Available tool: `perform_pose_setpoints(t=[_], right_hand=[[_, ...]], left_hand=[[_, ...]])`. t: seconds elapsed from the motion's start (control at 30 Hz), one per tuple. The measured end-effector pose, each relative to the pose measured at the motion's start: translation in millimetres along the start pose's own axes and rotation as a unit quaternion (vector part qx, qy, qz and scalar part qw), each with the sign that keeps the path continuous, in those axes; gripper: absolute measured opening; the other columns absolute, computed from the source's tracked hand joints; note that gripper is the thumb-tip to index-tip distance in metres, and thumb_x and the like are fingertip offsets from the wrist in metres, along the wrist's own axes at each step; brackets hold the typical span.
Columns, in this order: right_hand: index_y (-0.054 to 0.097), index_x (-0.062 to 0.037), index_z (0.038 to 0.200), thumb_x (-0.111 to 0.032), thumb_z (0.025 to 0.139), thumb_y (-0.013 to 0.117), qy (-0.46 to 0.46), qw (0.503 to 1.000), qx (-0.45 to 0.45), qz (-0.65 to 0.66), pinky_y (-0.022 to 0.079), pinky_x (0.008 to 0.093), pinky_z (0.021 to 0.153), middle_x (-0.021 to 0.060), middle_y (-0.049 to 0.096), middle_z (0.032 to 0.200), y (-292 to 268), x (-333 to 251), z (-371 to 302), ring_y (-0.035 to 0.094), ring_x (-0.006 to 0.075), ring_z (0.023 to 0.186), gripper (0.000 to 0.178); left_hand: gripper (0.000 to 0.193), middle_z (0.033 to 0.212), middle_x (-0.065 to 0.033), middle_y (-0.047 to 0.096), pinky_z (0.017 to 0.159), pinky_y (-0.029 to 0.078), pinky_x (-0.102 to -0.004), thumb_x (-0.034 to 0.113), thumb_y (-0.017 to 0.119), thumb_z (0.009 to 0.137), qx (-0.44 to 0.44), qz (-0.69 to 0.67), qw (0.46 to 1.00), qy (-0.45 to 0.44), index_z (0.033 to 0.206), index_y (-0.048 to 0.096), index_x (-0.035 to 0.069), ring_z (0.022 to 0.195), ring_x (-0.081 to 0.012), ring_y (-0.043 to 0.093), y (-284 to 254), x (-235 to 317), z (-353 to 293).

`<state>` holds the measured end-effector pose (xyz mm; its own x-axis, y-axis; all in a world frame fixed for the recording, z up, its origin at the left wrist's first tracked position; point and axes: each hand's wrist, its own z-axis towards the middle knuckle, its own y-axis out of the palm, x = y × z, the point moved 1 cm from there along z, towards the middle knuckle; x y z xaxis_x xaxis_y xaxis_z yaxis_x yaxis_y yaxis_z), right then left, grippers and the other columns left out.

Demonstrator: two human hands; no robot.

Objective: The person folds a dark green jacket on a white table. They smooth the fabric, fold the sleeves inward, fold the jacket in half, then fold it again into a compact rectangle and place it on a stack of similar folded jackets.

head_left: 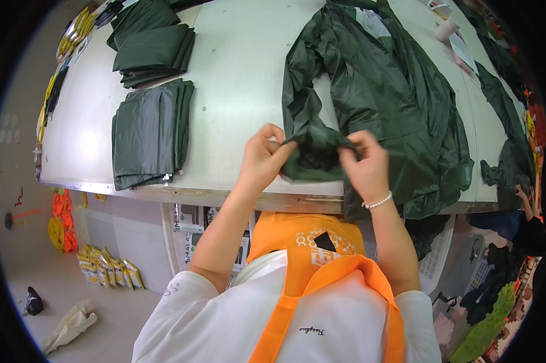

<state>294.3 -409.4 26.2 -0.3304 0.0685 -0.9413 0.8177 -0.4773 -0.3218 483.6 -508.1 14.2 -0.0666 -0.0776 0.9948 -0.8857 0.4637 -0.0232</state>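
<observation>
A dark green rain jacket lies spread on the pale table, its lower edge hanging a little over the front. Its left sleeve runs down toward me, and I hold the sleeve's cuff stretched between both hands. My left hand pinches the cuff's left side between thumb and fingers. My right hand, slightly blurred, grips the right side, with a beaded bracelet at the wrist. The cuff's opening faces me and looks dark inside.
Folded dark green garments form a near stack and a farther stack on the left. The table's metal edge runs before me. A white roll sits far right. Another person's hand shows at the right edge, by more green fabric.
</observation>
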Motion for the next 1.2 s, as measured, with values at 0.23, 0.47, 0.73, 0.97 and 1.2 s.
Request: perform_pose_setpoints(t=[0.23,0.47,0.73,0.97,1.2], right_hand=[[0.051,-0.0054,0.080,0.010,0.066,0.066,-0.194,0.957,0.173,-0.131,0.035,0.0200,0.044,0.0014,0.047,0.059,-16,-21,-18,0.043,0.0072,0.046,0.026],[0.048,-0.0048,0.077,0.007,0.068,0.067,-0.165,0.968,0.091,-0.167,0.039,0.0223,0.045,0.0027,0.047,0.058,-11,-29,-36,0.046,0.0105,0.044,0.024],[0.043,-0.0005,0.107,-0.017,0.091,0.059,-0.008,0.992,-0.078,-0.103,0.049,0.0301,0.067,0.0132,0.060,0.084,-27,-62,-52,0.061,0.0228,0.072,0.029],[0.049,-0.0002,0.101,-0.013,0.088,0.064,-0.018,0.992,-0.103,-0.070,0.050,0.0289,0.067,0.0121,0.062,0.087,-13,-71,-48,0.062,0.0203,0.074,0.023],[0.051,-0.0003,0.098,-0.010,0.087,0.066,-0.021,0.992,-0.098,-0.074,0.050,0.0284,0.063,0.0115,0.062,0.085,-10,-68,-48,0.061,0.0186,0.069,0.021]], left_hand=[[0.025,0.072,-0.0056,0.058,0.059,0.048,-0.0324,-0.006,0.068,0.065,0.151,0.369,0.878,0.265,0.081,0.052,0.005,0.063,-0.0222,0.057,7,38,-17],[0.027,0.079,-0.0062,0.061,0.063,0.048,-0.0292,-0.010,0.069,0.056,0.020,0.244,0.917,0.316,0.077,0.059,0.003,0.073,-0.0226,0.059,14,34,-12],[0.028,0.074,-0.0050,0.060,0.057,0.046,-0.0330,-0.001,0.075,0.052,0.003,0.215,0.907,0.363,0.074,0.059,0.005,0.070,-0.0240,0.057,11,39,-13],[0.027,0.071,-0.0050,0.059,0.055,0.045,-0.0337,0.001,0.076,0.051,0.004,0.212,0.905,0.370,0.071,0.059,0.006,0.066,-0.0248,0.057,19,42,-15],[0.029,0.074,-0.0061,0.061,0.058,0.047,-0.0306,-0.005,0.075,0.050,-0.003,0.226,0.903,0.365,0.072,0.059,0.004,0.068,-0.0231,0.059,20,43,-18]])
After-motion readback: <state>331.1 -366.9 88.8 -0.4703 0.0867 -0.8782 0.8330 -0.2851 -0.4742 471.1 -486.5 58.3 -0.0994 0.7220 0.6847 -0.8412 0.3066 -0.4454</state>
